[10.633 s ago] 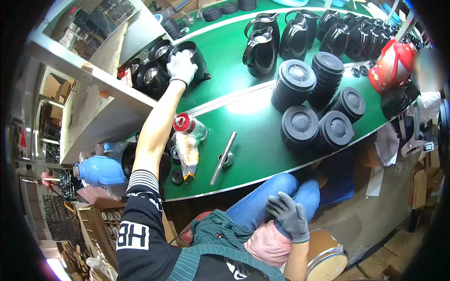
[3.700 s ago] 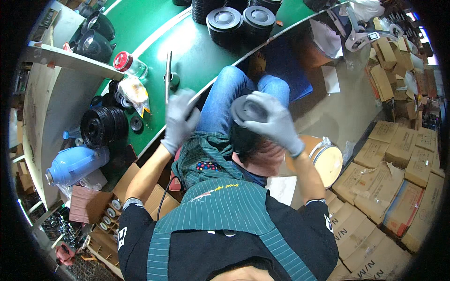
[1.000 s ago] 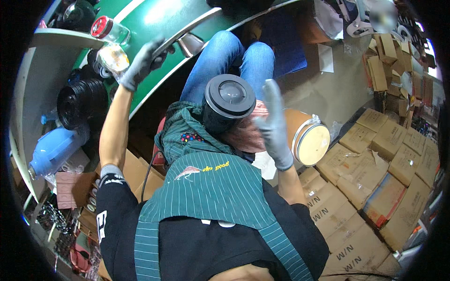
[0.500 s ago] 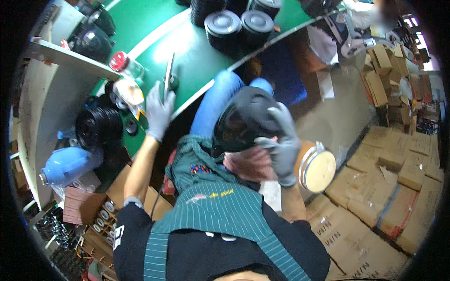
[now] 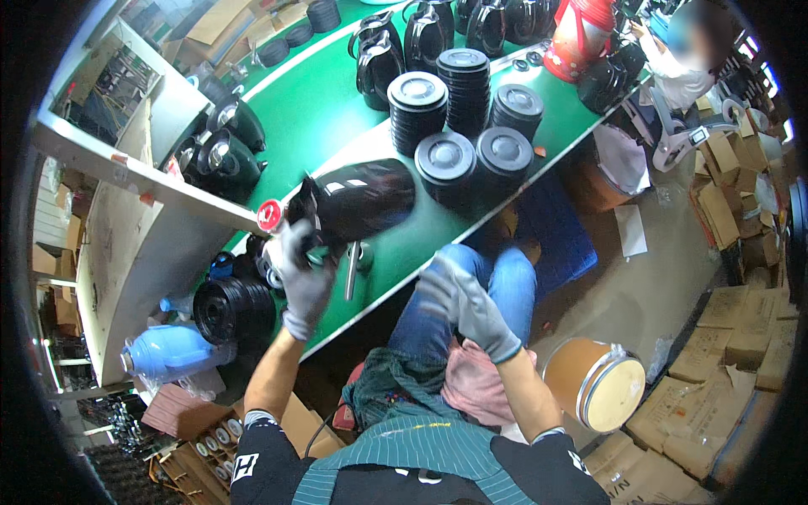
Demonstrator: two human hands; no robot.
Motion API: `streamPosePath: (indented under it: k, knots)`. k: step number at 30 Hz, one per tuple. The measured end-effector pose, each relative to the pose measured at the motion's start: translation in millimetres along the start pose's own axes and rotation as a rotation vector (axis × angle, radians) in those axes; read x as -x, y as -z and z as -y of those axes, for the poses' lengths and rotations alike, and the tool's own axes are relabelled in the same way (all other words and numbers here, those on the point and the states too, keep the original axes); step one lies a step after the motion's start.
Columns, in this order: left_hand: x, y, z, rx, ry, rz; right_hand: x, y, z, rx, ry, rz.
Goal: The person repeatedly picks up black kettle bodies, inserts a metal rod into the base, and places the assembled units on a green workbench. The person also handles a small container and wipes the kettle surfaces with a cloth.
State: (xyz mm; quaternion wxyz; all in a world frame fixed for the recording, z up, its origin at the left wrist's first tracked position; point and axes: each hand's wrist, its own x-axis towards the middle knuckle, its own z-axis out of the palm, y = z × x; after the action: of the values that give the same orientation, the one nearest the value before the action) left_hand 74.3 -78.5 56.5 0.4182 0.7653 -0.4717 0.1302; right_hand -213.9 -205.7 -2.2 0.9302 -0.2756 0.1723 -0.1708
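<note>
Black jug [image 5: 362, 200]: had left the lap [image 5: 412, 326], tilted sideways over the table [image 5: 402, 259], inside its near edge.
Left hand [image 5: 305, 279]: grip clasped around the handle side, blurred.
Right hand [image 5: 465, 305]: released, empty; the left alone bore the weight.
Table: lid stacks [image 5: 444, 158] stood by the near edge.
Room: drum [image 5: 610, 396] and cartons [image 5: 699, 400] beyond that edge.

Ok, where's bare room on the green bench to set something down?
Bare green bench shows between the black vessels at left and the standing black jugs. Another patch lies between the metal rod and the front lid stacks. It's crowded around the left hand and tilted black jug, and beyond those stacks.
</note>
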Motion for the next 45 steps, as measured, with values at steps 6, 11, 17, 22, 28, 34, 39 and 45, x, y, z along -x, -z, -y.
streamPosePath:
  k: [6, 11, 17, 22, 28, 34, 39, 45]
  knots:
    - [-193.4, -82.2, 124.1, -0.233, 0.099, -0.001, 8.2, 70.6, -30.0, -0.068, -0.250, 0.050]
    - [-304.3, -162.3, 155.5, 0.026, -0.004, 0.109, 0.0, 60.6, -19.6, -0.001, -0.305, -0.059]
    - [-346.5, -186.7, 185.5, -0.183, 0.086, 0.159, -4.4, 57.4, -12.7, 0.018, -0.366, -0.201]
    - [-336.5, -119.2, 220.5, -1.226, 0.419, 0.078, -12.6, 49.7, -7.4, 0.079, -0.387, -0.256]
    - [-310.1, -69.4, 325.6, -1.131, 0.237, 0.049, -18.1, 40.3, -7.5, 0.139, -0.398, -0.254]
    - [-297.2, -47.8, 257.4, -1.118, -0.057, 0.026, -13.8, 45.1, -13.9, 0.140, -0.371, -0.266]
    - [-271.1, 14.7, 148.7, -0.868, -0.205, 0.073, -11.2, 26.9, -4.3, 0.419, -0.237, -0.160]
    - [-180.4, 94.2, -14.4, -0.486, -0.439, 0.223, -53.2, -92.6, 68.6, 1.264, 0.658, 0.038]
